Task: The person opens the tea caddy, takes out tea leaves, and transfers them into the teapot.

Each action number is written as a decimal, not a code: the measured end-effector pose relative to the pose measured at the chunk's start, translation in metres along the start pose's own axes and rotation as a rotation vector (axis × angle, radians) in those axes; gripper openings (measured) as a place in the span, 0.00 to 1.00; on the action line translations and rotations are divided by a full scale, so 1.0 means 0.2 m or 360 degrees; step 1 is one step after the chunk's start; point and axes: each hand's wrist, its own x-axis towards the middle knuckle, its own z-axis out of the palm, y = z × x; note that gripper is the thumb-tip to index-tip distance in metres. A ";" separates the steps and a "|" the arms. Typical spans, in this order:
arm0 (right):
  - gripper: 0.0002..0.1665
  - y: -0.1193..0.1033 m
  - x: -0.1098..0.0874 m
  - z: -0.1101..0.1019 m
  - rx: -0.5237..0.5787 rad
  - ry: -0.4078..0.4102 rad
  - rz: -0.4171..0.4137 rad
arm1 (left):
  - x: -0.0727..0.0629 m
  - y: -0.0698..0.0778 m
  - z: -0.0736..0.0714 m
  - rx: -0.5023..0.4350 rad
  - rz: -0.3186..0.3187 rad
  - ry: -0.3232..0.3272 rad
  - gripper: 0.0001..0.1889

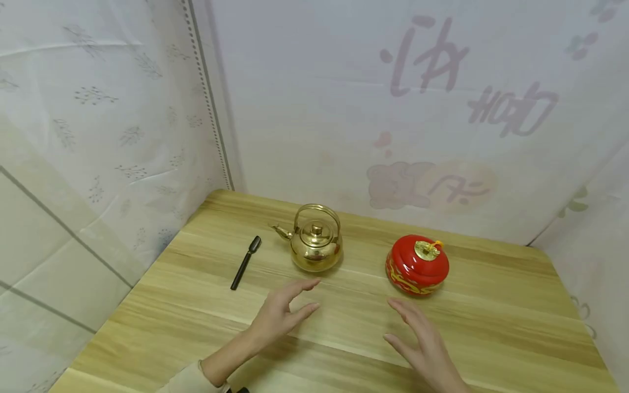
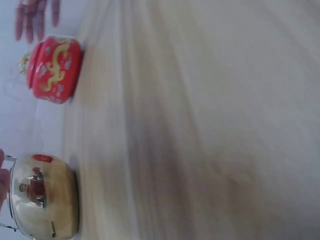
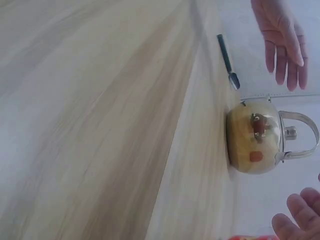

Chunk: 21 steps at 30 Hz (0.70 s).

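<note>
While L hand (image 1: 280, 315) & R hand (image 1: 426, 349) hover w/ fingers loosely extended, thumbs apart, gold kettle (image 1: 316, 254) sits on bench (image 1: 350, 322) just beyond L fingers, red lidded jar (image 1: 413, 267) just past R's.

Back wall cloth (image 1: 295, 120) w/ lg script (image 1: 439, 56), illeg., smaller letters (image 1: 514, 111) approx "HO…", unclear char (image 1: 454, 188) nr bear print (image 1: 393, 185)

The kettle (image 1: 316, 254) is shiny gold; the jar (image 1: 413, 268) glossy red, with a yellow dragon-like pattern and a gold knob (image 1: 425, 250); the spoon (image 1: 243, 268) black; the counter (image 1: 349, 327) yellow-brown with streaked grain; the left wall (image 1: 108, 131) whitish with grey sprigs (image 1: 95, 96); the back wall (image 1: 295, 98) pale with mauve lettering (image 1: 439, 56)
</note>
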 end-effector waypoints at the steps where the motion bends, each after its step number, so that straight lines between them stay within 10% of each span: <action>1: 0.38 0.00 0.01 0.01 0.0054 0.0011 0.0076 | 0.01 0.00 0.00 -0.0026 -0.0072 0.0045 0.22; 10: 0.31 0.04 0.12 0.15 0.0578 0.0069 0.0546 | 0.09 -0.03 0.02 -0.0360 -0.0545 0.0401 0.19; 21: 0.36 0.04 0.32 0.33 0.0862 0.0122 0.0748 | 0.21 -0.05 0.00 -0.0294 -0.0657 0.0585 0.20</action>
